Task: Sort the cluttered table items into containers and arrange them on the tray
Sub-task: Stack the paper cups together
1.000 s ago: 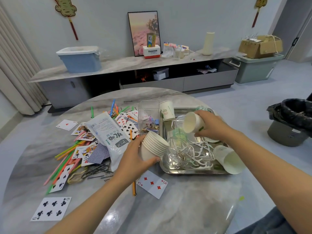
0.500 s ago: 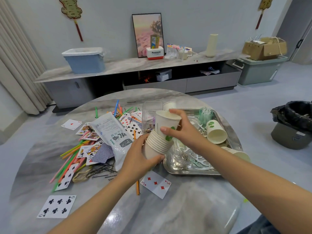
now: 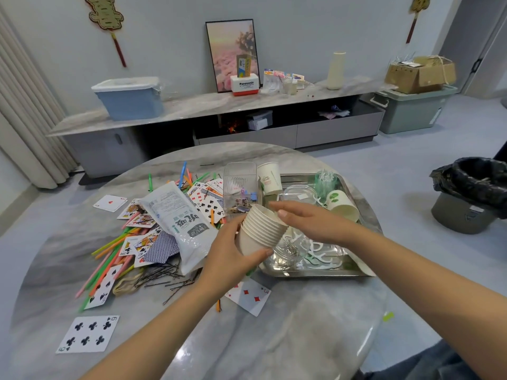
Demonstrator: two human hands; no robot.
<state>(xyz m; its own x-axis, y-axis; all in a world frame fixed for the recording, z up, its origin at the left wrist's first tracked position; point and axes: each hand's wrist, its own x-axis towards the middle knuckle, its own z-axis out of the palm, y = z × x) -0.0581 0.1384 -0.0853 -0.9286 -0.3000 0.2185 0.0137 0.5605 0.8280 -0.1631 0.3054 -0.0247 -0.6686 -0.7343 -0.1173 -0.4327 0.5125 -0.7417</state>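
Fingers (image 3: 264, 253) of the left hand (image 3: 233, 253) curl round the nested cup stack (image 3: 262, 229), tilting it above the tabletop (image 3: 274, 338) beside the tray (image 3: 354, 272) — steadying it. Right hand (image 3: 307, 223) rests flat-fingered on its rim, holding nothing — probably seating the top cup.

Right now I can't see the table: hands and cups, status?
Left hand grips cup stack. Right hand flat on stack's rim. Two loose cups on tray, one upright, one on its side.
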